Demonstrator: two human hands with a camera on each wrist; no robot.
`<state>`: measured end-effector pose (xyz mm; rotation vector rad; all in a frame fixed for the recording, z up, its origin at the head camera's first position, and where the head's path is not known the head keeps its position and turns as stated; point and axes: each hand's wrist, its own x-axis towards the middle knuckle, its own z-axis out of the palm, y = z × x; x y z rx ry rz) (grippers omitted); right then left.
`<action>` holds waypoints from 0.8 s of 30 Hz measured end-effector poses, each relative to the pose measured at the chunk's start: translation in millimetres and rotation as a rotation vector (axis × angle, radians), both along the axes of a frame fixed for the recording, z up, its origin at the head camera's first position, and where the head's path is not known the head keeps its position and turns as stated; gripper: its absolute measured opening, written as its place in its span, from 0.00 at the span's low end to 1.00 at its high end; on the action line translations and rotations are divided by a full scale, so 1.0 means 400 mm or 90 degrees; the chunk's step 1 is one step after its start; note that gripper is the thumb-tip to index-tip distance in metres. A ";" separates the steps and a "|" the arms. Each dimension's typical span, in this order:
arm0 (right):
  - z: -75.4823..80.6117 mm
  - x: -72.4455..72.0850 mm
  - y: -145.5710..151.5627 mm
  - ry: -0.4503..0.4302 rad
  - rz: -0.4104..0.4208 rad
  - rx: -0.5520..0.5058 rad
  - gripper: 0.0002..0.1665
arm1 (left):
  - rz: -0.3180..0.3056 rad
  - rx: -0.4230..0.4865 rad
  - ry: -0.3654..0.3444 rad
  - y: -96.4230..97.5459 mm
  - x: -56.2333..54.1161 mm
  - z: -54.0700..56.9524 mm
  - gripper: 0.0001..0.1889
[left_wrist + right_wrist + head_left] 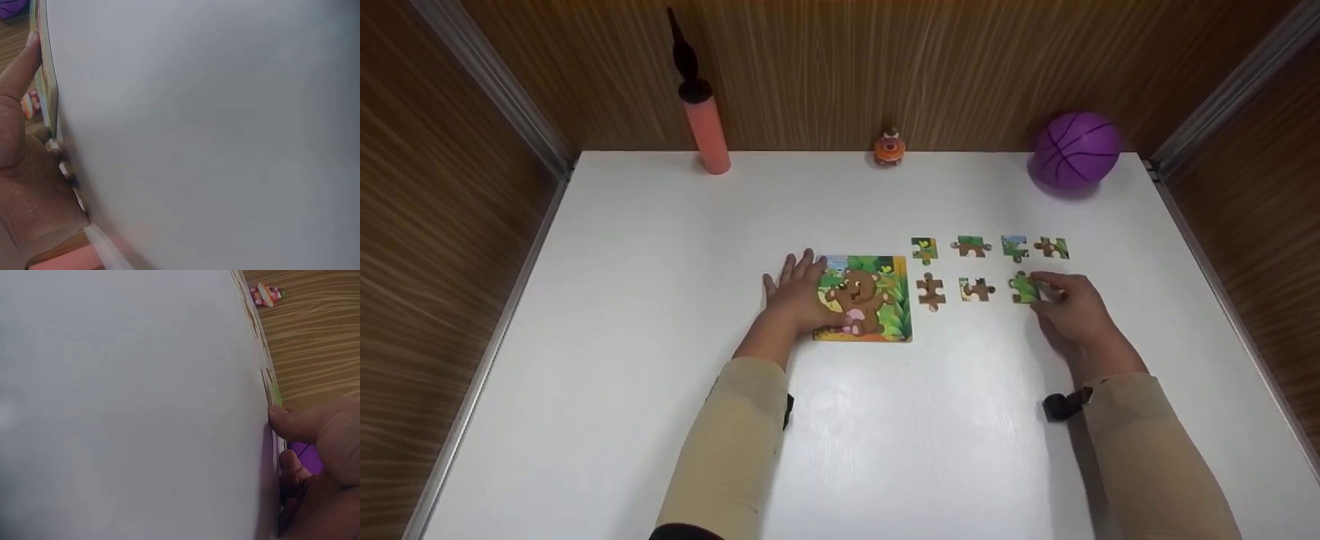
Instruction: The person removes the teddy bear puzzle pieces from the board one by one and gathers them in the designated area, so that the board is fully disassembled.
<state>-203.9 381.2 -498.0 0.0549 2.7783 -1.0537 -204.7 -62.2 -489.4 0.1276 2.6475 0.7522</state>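
Observation:
The puzzle board (896, 307), a square with a brown bear picture, lies flat on the white table. My left hand (800, 296) rests over its left edge, fingers spread and thumb lying across the bear picture; in the left wrist view the thumb presses along the board. At the right end of the lower row, my right hand (1072, 304) pinches a green puzzle piece (1023, 288) by its right side with thumb and forefinger. Closest to that piece are a brown-and-white puzzle piece (976, 289) on its left and a blue-green puzzle piece (1014, 246) above it.
More puzzle pieces lie in two rows, among them a brown one (931, 292) beside the board. Along the back edge stand a pink hand pump (707, 135), a small orange toy figure (889, 148) and a purple ball (1078, 150). Wood-grain panels (840, 75) enclose the table.

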 end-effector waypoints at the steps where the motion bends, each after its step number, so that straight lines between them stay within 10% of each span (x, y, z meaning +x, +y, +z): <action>1: 0.002 -0.002 0.001 -0.002 0.007 0.005 0.32 | 0.000 0.001 0.001 0.000 0.000 0.001 0.62; 15: 0.015 -0.005 -0.001 -0.040 -0.016 0.019 0.43 | 0.000 -0.005 -0.005 0.004 0.000 0.004 0.64; 24: 0.010 0.015 -0.025 0.040 -0.025 0.027 0.39 | 0.000 -0.005 -0.005 0.002 0.001 0.004 0.64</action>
